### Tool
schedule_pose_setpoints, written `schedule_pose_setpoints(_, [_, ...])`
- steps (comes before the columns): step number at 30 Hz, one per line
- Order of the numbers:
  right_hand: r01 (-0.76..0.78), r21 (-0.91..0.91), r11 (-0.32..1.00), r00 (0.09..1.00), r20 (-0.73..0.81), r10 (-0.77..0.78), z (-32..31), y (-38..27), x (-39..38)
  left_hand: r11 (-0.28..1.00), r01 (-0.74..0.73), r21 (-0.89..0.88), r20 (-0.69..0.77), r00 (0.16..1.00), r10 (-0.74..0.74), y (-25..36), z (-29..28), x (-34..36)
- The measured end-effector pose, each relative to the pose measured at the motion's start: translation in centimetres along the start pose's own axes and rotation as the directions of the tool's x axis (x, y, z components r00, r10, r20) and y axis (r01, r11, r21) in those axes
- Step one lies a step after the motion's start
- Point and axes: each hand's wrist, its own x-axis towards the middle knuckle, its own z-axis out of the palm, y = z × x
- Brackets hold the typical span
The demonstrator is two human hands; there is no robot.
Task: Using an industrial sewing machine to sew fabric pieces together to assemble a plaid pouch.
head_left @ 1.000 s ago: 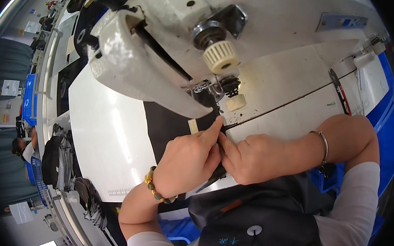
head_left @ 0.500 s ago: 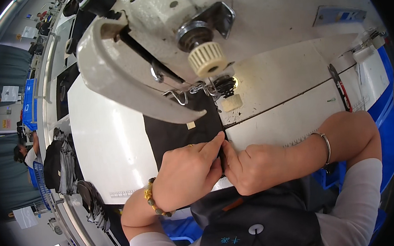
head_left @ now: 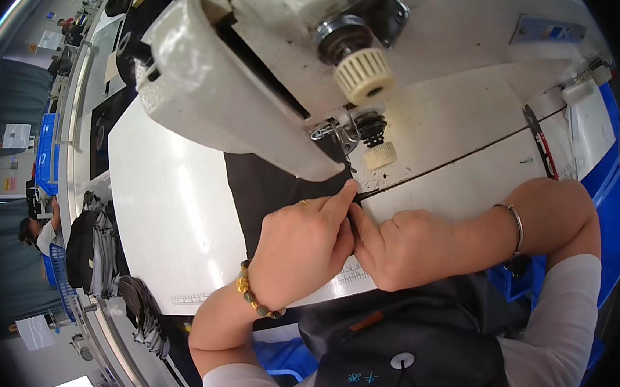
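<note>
Flat black cloth (head_left: 265, 190) lies on the shiny white worktop (head_left: 170, 235), partly under the white metal sewing machine (head_left: 201, 85). The left hand (head_left: 303, 246), one finger out, and curled right hand (head_left: 403, 248) touch its right edge; I can't tell if they pinch. Uneven pulling might bend that edge; sliding too close might hurt a finger.

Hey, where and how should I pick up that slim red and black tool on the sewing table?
Probably by the red part of the tool, right hand coming from above and pinching across its narrow width: it lies flat, with its thin tip pointing away from you.
</note>
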Motion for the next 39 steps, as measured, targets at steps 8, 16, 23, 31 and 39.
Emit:
schedule_pose_setpoints(8, [-0.063,-0.034,0.997,0.998,-0.021,0.062,1.5,1.8,0.6,0.983,-0.019,0.180,-0.143,0.989,0.046,-1.9,0.6,2.2])
schedule_pose_setpoints(16, [-0.122,0.040,0.992,0.993,-0.002,0.122,1.7,2.4,0.6,0.980,0.059,0.191,-0.320,0.947,0.005,-1.6,-0.6,1.4])
schedule_pose_setpoints(23, [-0.043,0.170,0.984,0.997,0.066,0.033,0.6,1.7,0.1,0.965,-0.058,0.258,-0.323,0.935,0.142,-0.4,0.0,0.3])
schedule_pose_setpoints(31, [-0.079,0.204,0.976,0.996,-0.031,0.088,0.8,0.9,0.1,0.982,-0.045,0.186,-0.220,0.972,0.086,-0.5,0.2,0.2])
schedule_pose_setpoints(39, [-0.095,0.205,0.974,0.995,0.000,0.097,0.6,1.2,0.3,0.972,-0.041,0.233,-0.254,0.962,0.102,-0.5,1.0,0.5])
